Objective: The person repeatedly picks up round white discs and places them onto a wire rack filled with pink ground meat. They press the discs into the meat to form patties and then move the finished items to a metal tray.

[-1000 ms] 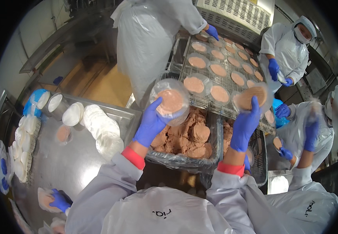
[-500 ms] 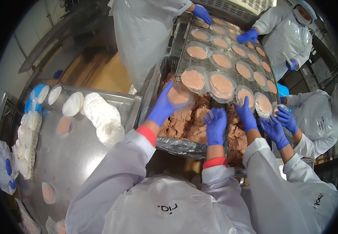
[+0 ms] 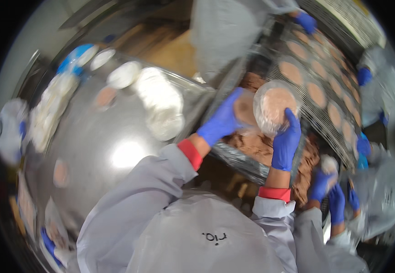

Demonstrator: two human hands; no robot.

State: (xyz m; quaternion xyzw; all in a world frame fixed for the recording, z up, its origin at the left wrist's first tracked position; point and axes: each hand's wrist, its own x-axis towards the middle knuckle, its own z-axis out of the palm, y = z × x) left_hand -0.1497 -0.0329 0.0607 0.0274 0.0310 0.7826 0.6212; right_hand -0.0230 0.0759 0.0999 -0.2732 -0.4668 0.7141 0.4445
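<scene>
In my blue-gloved left hand (image 3: 220, 120) is a round pink meat patty (image 3: 245, 108), blurred by motion, gripped at its left edge. A second meat patty (image 3: 275, 101), on a clear round sheet wider than itself, is held in my right hand (image 3: 287, 144), thumb across its face. The two patties are side by side, close together or just overlapping; I cannot tell whether they touch. Beneath them, brown ground meat (image 3: 257, 149) fills a crate lined with dark plastic (image 3: 240, 159).
A mesh conveyor (image 3: 293, 109) carries rows of patties at the right. On the left, a steel table (image 3: 92, 182) bears stacked white round sheets (image 3: 161, 104) and a few patties. Co-workers' gloved hands (image 3: 322, 184) work close by on my right; another person stands beyond the crate.
My right hand, open over the crate before, now grips a patty on its sheet, and the conveyor's near end shows fewer. The view has swung left, shifting the scene rightward.
</scene>
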